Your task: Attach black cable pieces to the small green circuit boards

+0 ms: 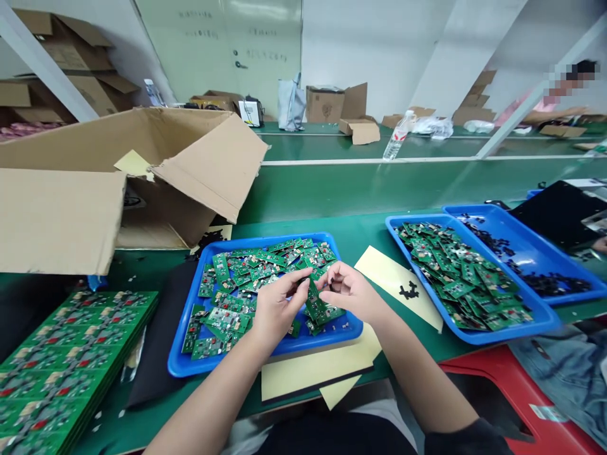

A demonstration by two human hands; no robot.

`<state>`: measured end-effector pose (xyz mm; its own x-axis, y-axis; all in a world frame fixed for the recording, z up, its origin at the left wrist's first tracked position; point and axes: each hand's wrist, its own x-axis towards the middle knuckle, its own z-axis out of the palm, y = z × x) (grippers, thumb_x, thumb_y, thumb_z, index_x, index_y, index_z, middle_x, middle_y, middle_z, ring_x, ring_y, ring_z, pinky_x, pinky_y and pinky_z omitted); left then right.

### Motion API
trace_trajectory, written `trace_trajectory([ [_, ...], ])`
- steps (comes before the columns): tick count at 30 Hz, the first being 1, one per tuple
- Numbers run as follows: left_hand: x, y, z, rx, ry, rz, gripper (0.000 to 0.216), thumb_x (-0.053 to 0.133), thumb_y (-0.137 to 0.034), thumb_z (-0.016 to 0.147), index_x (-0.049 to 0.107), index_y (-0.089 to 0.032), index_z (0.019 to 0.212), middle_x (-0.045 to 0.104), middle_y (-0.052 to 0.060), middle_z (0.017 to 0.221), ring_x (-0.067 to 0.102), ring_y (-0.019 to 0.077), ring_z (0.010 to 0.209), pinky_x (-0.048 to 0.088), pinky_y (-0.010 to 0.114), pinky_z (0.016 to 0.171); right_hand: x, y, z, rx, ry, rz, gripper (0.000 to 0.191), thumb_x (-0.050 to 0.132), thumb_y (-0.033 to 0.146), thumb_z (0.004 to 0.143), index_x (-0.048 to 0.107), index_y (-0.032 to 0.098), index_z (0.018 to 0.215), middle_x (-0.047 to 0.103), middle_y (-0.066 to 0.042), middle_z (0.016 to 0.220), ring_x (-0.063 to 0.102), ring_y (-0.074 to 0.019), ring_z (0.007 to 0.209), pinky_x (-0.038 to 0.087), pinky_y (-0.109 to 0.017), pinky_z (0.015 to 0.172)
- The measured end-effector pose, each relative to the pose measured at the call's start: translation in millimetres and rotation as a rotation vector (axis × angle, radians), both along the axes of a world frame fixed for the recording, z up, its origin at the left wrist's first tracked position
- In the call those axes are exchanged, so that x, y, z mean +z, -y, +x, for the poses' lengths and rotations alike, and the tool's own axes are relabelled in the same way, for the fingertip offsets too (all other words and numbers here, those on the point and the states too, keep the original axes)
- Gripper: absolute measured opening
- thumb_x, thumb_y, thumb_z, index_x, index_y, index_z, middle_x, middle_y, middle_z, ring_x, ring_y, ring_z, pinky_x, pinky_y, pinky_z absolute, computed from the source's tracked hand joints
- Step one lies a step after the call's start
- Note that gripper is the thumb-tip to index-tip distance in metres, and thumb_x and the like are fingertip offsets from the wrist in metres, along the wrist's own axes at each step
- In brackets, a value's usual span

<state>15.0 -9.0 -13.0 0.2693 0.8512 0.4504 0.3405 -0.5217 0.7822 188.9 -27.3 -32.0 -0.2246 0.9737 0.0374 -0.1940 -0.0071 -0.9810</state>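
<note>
Over the near right part of a blue tray [177,354] full of loose green circuit boards, my two hands work close together. My left hand [277,306] pinches one small green circuit board [313,297] by its upper edge, thumb and forefinger closed on it. At the board's right side, my right hand [355,297] has its fingers curled and pinched around a small black piece [331,286], mostly hidden by the fingertips. Whether that piece touches the board cannot be made out. Cream paper sheets [308,376] lie under the tray's near edge.
To the right are a second blue tray [474,338] of boards and another tray [581,287] with small black pieces. Black pieces [408,291] lie on cream paper. Stacked board panels [61,360] and an open carton [61,215] stand left. A co-worker's arm [554,115] shows far right.
</note>
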Motion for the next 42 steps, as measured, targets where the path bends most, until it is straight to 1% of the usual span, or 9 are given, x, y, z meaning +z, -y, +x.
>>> trace_trajectory([
  [8, 0.2, 5, 4, 0.028, 0.018, -0.032, 0.026, 0.051, -0.027, 0.082, 0.070, -0.018, 0.097, 0.075, 0.003, 0.077, 0.067, 0.0141, 0.058, 0.053, 0.022, 0.058, 2.2, 23, -19, -0.221, 0.051, 0.048, 0.038, 0.072, 0.036, 0.066, 0.040, 0.024, 0.082, 0.058, 0.002, 0.081, 0.057, -0.0124, 0.073, 0.048, -0.028, 0.071],
  [14, -0.3, 0, 10, -0.156, -0.022, -0.179, 0.036, 0.050, -0.036, 0.084, 0.065, -0.017, 0.112, 0.072, 0.008, 0.101, 0.070, 0.0212, 0.084, 0.056, 0.031, 0.074, 1.2, 34, -12, -0.376, 0.257, 0.055, 0.031, 0.067, 0.037, 0.067, 0.041, 0.023, 0.079, 0.058, 0.001, 0.076, 0.057, -0.0137, 0.067, 0.049, -0.029, 0.063],
  [18, -4.9, -5, 8, -0.216, -0.069, -0.178, 0.044, 0.046, -0.040, 0.088, 0.053, -0.019, 0.126, 0.065, 0.010, 0.116, 0.064, 0.0229, 0.103, 0.054, 0.037, 0.085, 15.1, 30, 48, -0.648, 0.511, -0.004, 0.026, 0.066, 0.026, 0.069, 0.043, 0.022, 0.080, 0.058, 0.000, 0.078, 0.060, -0.0162, 0.072, 0.050, -0.031, 0.070],
  [23, -11.0, -8, 8, -0.231, -0.335, 0.038, 0.031, 0.046, -0.037, 0.089, 0.063, -0.019, 0.108, 0.066, 0.010, 0.108, 0.062, 0.0247, 0.103, 0.050, 0.041, 0.092, 45.8, 18, 154, -1.098, 0.924, -0.203, 0.023, 0.060, 0.013, 0.080, 0.051, 0.014, 0.102, 0.059, -0.011, 0.100, 0.057, -0.0248, 0.101, 0.044, -0.043, 0.090],
  [26, -14.7, -7, 8, -0.244, -0.419, 0.109, 0.027, 0.045, -0.032, 0.090, 0.063, -0.018, 0.104, 0.065, 0.010, 0.103, 0.062, 0.0242, 0.100, 0.051, 0.041, 0.089, 51.4, 12, 187, -1.210, 1.097, -0.336, 0.029, 0.058, 0.025, 0.089, 0.053, 0.013, 0.115, 0.056, -0.010, 0.116, 0.056, -0.0239, 0.105, 0.047, -0.045, 0.090],
  [30, -19.7, -4, 8, -0.279, -0.542, 0.140, 0.023, 0.056, -0.031, 0.085, 0.065, -0.016, 0.100, 0.063, 0.012, 0.106, 0.060, 0.0266, 0.101, 0.051, 0.043, 0.089, 47.3, 8, 194, -1.219, 1.228, -0.431, 0.033, 0.056, 0.032, 0.091, 0.054, 0.015, 0.119, 0.056, -0.009, 0.121, 0.058, -0.0223, 0.104, 0.049, -0.044, 0.088],
  [35, -21.7, 0, 6, -0.306, -0.613, 0.125, 0.026, 0.068, -0.029, 0.076, 0.066, -0.016, 0.098, 0.059, 0.015, 0.112, 0.057, 0.0320, 0.107, 0.048, 0.048, 0.092, 50.3, 9, 171, -1.145, 1.262, -0.331, 0.029, 0.056, 0.017, 0.085, 0.053, 0.005, 0.111, 0.060, -0.025, 0.107, 0.057, -0.0347, 0.105, 0.041, -0.053, 0.089],
  [38, -21.2, 4, 7, -0.328, -0.610, 0.105, 0.027, 0.072, -0.026, 0.071, 0.066, -0.017, 0.096, 0.058, 0.015, 0.115, 0.055, 0.0326, 0.110, 0.047, 0.049, 0.093, 51.2, 8, 137, -0.982, 1.190, -0.133, 0.021, 0.054, 0.021, 0.082, 0.055, 0.014, 0.102, 0.064, -0.018, 0.097, 0.059, -0.0328, 0.099, 0.042, -0.048, 0.086],
  [42, -19.8, 8, 9, -0.338, -0.578, 0.063, 0.025, 0.073, -0.016, 0.068, 0.065, -0.017, 0.091, 0.059, 0.013, 0.113, 0.057, 0.0314, 0.109, 0.048, 0.047, 0.092, 42.9, 0, 70, -0.575, 0.963, 0.130, 0.011, 0.060, 0.028, 0.077, 0.058, 0.022, 0.085, 0.067, -0.005, 0.086, 0.062, -0.0209, 0.080, 0.047, -0.033, 0.077],
])
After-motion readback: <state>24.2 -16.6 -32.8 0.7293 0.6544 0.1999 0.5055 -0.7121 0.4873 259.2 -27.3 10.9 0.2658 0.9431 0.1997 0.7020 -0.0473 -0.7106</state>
